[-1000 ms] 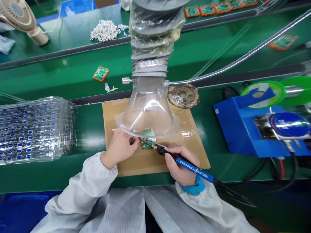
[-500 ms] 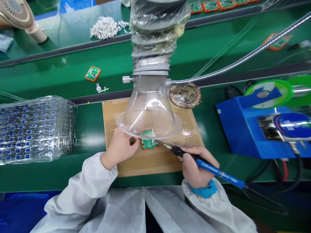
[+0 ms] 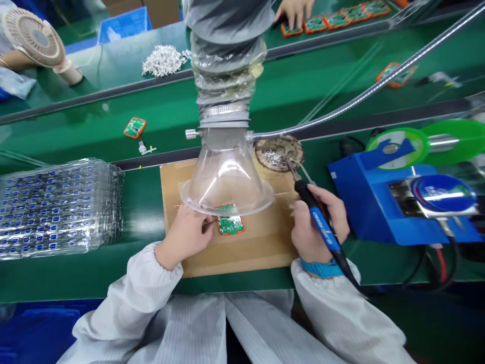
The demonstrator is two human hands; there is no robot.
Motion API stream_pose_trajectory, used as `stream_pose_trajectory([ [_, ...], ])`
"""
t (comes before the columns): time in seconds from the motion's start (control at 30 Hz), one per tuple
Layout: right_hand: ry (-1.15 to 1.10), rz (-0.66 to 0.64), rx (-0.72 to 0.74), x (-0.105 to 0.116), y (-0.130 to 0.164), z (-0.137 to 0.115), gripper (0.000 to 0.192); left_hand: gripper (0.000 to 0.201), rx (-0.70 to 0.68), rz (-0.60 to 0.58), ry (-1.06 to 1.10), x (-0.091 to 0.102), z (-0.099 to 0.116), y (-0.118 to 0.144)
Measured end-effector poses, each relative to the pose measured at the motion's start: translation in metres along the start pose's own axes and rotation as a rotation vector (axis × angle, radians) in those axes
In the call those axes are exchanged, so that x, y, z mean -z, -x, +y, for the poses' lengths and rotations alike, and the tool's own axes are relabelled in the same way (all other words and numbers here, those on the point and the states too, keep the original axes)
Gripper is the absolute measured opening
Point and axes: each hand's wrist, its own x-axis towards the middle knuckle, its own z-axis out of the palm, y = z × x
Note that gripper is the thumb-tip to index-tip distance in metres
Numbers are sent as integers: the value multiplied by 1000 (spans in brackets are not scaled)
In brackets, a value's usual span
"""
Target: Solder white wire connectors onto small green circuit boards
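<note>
My right hand [image 3: 320,222] is wrapped around a soldering iron [image 3: 322,227] with a black and blue handle. The iron's tip reaches into a round, crusted bowl [image 3: 279,153] holding silvery solder scraps. My left hand [image 3: 186,231] is closed in a pinch at the left edge of a green circuit board [image 3: 231,225] with an orange rim. A thin dark piece runs from those fingers to the board; its kind cannot be made out. Over the board hangs a clear fume hood [image 3: 229,184], which covers the board's far part and some left fingertips.
Under the board lies a cardboard sheet [image 3: 257,253]. A blue solder-wire feeder [image 3: 352,202] stands at right, stacked clear trays [image 3: 60,207] at left. Another board [image 3: 135,127] lies on the green strip behind. Across it, another person's hand [image 3: 294,11] touches a row of boards.
My right hand has swung the soldering iron from beside the board up and right into the bowl. My left hand stays at the board. Another person's hand has appeared at the far boards.
</note>
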Motion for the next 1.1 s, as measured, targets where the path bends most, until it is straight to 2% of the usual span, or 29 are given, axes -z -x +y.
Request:
stream_pose_trajectory([
  [0.1,-52,117,22,2,8,-2,30,14,90,-46,94,10,-2,5],
  [0.23,-74,174,-1,7,18,-2,32,21,345,-168,634,34,-23,17],
  [0.3,-102,167,-19,8,22,-2,32,30,458,-75,867,48,-39,20],
  [0.4,-139,149,-24,9,25,-3,31,34,563,189,1004,66,-61,5],
  [0.5,-147,139,-18,8,27,-5,31,23,554,433,867,84,-80,-42],
  [0.53,-147,137,-25,8,27,-5,31,17,555,534,735,91,-87,-62],
  [0.6,-147,134,-41,8,28,-5,32,11,681,724,269,106,-101,-99],
  [0.67,-143,125,-47,9,30,-4,31,18,780,817,87,122,-116,-124],
  [0.77,-136,85,-39,11,34,-1,28,38,949,863,-27,140,-137,-135],
  [0.83,-121,51,-34,11,36,3,27,37,1008,832,-33,148,-149,-132],
  [0.97,-94,25,-39,11,39,10,29,21,970,778,41,155,-154,-129],
  [1.03,-92,21,-43,12,39,12,28,11,914,781,98,153,-148,-129],
  [1.1,-104,16,-44,12,38,13,27,10,842,788,172,145,-134,-123],
])
